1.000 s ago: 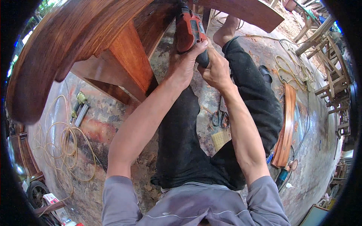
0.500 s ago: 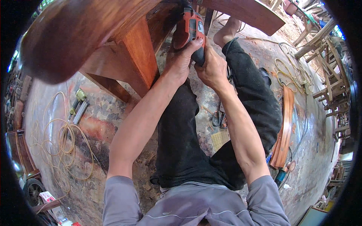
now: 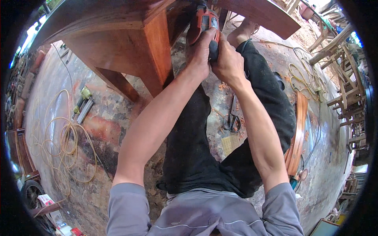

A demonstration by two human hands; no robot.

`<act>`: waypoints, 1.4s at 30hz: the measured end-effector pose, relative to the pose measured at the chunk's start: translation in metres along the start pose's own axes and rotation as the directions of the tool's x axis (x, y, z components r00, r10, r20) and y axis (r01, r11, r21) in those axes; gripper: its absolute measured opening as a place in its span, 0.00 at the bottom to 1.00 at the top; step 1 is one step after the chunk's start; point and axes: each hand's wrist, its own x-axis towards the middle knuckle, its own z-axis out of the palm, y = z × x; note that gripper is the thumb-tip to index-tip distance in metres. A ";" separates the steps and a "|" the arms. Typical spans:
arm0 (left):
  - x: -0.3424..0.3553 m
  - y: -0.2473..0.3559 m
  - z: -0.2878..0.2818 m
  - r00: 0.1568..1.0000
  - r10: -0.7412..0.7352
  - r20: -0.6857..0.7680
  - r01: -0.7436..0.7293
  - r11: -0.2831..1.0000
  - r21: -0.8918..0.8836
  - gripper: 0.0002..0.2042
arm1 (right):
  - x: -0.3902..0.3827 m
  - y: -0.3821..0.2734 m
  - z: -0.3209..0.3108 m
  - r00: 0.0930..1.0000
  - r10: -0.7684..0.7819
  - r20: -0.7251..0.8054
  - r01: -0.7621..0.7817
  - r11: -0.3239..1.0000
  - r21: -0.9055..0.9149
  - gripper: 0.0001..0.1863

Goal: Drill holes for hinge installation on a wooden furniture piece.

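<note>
Both of my hands grip a red and black power drill (image 3: 204,24) held up against the underside of a reddish-brown wooden table (image 3: 130,27). My left hand (image 3: 200,53) wraps the drill's body from the left. My right hand (image 3: 227,63) clasps the black handle from the right, touching the left hand. The drill's tip is hidden under the tabletop. I sit on the floor with my legs in black trousers (image 3: 197,141) stretched forward under the table.
Scissors (image 3: 232,118) and a small sheet of sandpaper (image 3: 230,143) lie on the floor between my legs. A coiled yellow hose (image 3: 63,137) and a nail gun (image 3: 82,104) lie left. Curved wooden pieces (image 3: 297,133) and stacked chair frames (image 3: 346,90) are right.
The view has shifted so the table sits higher and nearer; my hands and the drill stay together against the table's underside, moved slightly right in the picture.
</note>
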 end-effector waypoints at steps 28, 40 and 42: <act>0.008 -0.005 0.004 0.989 0.080 -0.128 -0.064 0.990 0.123 0.33 | 0.002 -0.002 -0.002 0.999 0.039 0.027 -0.041 0.998 0.043 0.44; 0.003 -0.005 0.006 0.986 0.127 -0.110 -0.113 0.986 0.122 0.34 | -0.001 -0.001 0.001 0.999 -0.022 -0.042 0.026 0.996 0.085 0.38; 0.000 -0.006 0.007 0.983 0.154 -0.098 -0.143 0.984 0.108 0.32 | -0.001 0.002 0.002 0.998 -0.045 -0.044 0.048 0.997 0.066 0.39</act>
